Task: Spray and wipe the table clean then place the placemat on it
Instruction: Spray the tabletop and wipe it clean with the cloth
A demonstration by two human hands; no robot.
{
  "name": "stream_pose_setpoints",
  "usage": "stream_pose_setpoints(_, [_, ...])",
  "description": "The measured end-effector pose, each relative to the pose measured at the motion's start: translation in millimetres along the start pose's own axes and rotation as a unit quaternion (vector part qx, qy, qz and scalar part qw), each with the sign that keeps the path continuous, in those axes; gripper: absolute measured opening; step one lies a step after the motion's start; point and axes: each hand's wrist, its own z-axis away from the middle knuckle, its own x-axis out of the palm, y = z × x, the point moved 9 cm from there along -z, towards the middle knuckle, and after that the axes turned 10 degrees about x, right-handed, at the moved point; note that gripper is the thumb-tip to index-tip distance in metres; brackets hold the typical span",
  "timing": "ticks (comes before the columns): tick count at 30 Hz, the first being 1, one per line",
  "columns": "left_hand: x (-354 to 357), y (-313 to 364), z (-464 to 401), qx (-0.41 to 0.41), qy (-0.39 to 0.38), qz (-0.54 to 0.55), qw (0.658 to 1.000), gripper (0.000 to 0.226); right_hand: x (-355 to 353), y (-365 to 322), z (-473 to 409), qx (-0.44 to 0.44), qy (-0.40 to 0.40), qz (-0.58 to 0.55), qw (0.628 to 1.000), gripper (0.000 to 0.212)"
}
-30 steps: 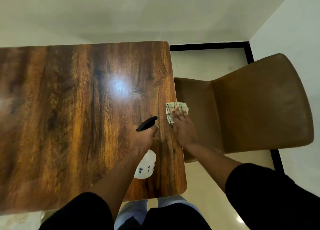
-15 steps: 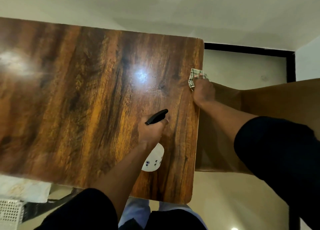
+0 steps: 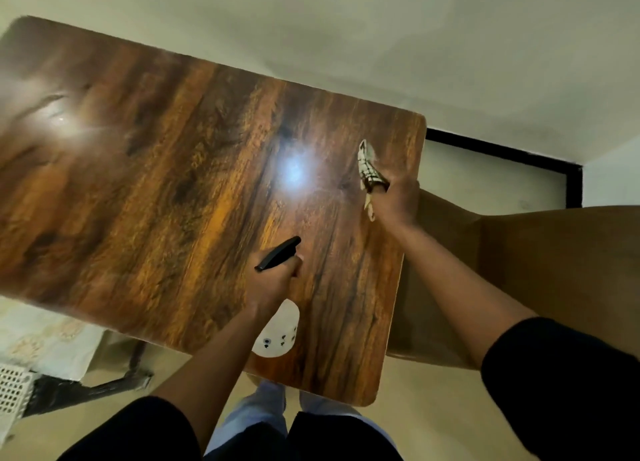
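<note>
Since half a second ago, the right hand (image 3: 393, 200) has slid from the right edge of the shiny brown wooden counter (image 3: 156, 190) onto its top, right of the middle of the frame. Its grip is curled tight around the white cloth with dark check lines (image 3: 369, 169), which sticks up past the fingers. The left hand (image 3: 273, 280) stays low in the middle of the frame. Its grip is wrapped around the neck of the white spray bottle with a black top (image 3: 277, 332), which stands on the counter near the lower edge. A brown padded chair (image 3: 554, 270) sits just beside the counter on the right. At the lower left lie a pale patterned sheet (image 3: 45, 339) and a white basket with holes (image 3: 12, 391).
</note>
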Motion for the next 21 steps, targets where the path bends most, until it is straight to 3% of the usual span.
stream_pose_setpoints(2, [-38.7, 0.4, 14.5, 0.008, 0.035, 0.014, 0.999, 0.023, 33.5, -12.1, 30.3, 0.075, -0.067, -0.122, 0.987, 0.035])
stream_pose_setpoints(5, [-50.2, -1.9, 24.0, 0.017, 0.041, 0.038, 0.998, 0.034, 76.8, 6.3, 66.4, 0.206, -0.178, -0.316, 0.909, 0.022])
stream_pose_setpoints(7, [-73.5, -6.5, 35.2, 0.015, 0.055, 0.055, 0.997, 0.04, 105.2, -0.4, 103.4, 0.261, -0.25, -0.364, 0.858, 0.026])
stream_pose_setpoints(9, [-108.4, -21.0, 47.2, -0.004, 0.095, 0.078, 0.992, 0.062, 131.3, -19.3, 138.2, 0.3, -0.307, -0.394, 0.813, 0.027])
stream_pose_setpoints(11, [-140.1, -28.4, 60.1, -0.007, 0.12, 0.09, 0.989, 0.073, 155.9, -37.9, 172.5, 0.333, -0.36, -0.421, 0.763, 0.042])
stream_pose_setpoints(14, [-179.5, -23.2, 80.2, 0.023, 0.137, 0.096, 0.986, 0.033, 186.6, -62.8, 217.1, 0.345, -0.436, -0.432, 0.71, 0.086])
stream_pose_setpoints(17, [-226.1, -26.3, 103.2, 0.056, 0.157, 0.108, 0.98, 0.041, 216.3, -92.2, 259.3, 0.301, -0.502, -0.375, 0.718, 0.079])
stream_pose_setpoints(21, [-293.7, -55.6, 142.7, 0.042, 0.199, 0.122, 0.971, 0.047, 258.8, -127.1, 317.4, 0.265, -0.52, -0.306, 0.752, 0.06])
